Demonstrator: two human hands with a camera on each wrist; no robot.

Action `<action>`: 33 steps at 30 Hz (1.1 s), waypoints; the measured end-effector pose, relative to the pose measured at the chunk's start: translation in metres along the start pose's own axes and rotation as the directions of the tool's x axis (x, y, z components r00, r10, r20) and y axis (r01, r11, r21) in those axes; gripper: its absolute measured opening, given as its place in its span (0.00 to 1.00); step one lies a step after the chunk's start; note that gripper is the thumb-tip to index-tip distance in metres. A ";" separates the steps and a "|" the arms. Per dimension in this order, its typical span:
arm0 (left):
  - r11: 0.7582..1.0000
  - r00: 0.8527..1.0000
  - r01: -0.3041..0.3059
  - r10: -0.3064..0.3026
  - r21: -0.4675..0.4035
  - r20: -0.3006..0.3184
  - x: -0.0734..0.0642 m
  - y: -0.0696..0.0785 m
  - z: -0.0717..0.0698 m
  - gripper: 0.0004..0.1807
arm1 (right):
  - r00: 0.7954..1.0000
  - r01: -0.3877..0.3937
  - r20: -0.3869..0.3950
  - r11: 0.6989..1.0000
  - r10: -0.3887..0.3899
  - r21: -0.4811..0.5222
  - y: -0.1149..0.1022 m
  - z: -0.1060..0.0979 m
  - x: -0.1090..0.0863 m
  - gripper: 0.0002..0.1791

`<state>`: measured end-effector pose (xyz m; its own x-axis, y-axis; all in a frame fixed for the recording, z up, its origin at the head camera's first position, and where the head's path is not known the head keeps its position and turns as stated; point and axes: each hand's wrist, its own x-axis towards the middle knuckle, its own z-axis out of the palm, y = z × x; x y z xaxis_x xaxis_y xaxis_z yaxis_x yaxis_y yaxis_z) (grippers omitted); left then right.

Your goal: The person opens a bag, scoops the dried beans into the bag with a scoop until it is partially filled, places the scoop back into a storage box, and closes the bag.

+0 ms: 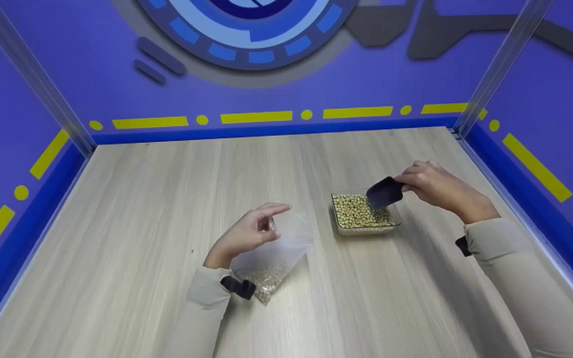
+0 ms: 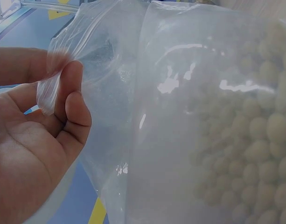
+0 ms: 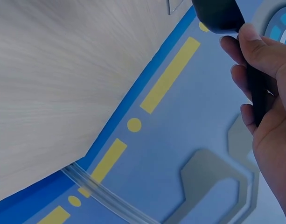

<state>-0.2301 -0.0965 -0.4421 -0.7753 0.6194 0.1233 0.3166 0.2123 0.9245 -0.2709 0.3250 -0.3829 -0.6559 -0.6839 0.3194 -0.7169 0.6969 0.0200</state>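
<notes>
My left hand (image 1: 249, 231) pinches the top edge of a clear zip bag (image 1: 294, 233), its fingers curled at the opening. Pale round beans (image 2: 254, 140) fill the bag's lower part, which hangs toward the front of the table. To the right, my right hand (image 1: 433, 186) grips a black scoop (image 1: 385, 193) by its handle. The scoop's blade tilts down over a clear rectangular container (image 1: 366, 230) of yellow-green beans (image 1: 353, 209). In the right wrist view, fingers and thumb (image 3: 257, 51) wrap the scoop's handle.
A light wood-grain table (image 1: 142, 223) carries everything. Purple-blue panels (image 1: 266, 99) with yellow dashes wall its back and both sides, joined by metal corner posts (image 1: 495, 74). Black camera straps (image 1: 239, 287) sit on the wrists.
</notes>
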 end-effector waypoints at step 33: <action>1.000 1.000 -0.012 0.012 -0.001 0.016 -0.001 0.001 -0.001 0.31 | 0.982 -0.081 0.147 0.972 0.115 -0.219 -0.022 -0.011 0.012 0.05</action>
<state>-0.2294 -0.0974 -0.4406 -0.7628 0.6337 0.1290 0.3255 0.2037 0.9233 -0.2607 0.3035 -0.3688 -0.7616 -0.6234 0.1772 -0.5920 0.7804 0.2010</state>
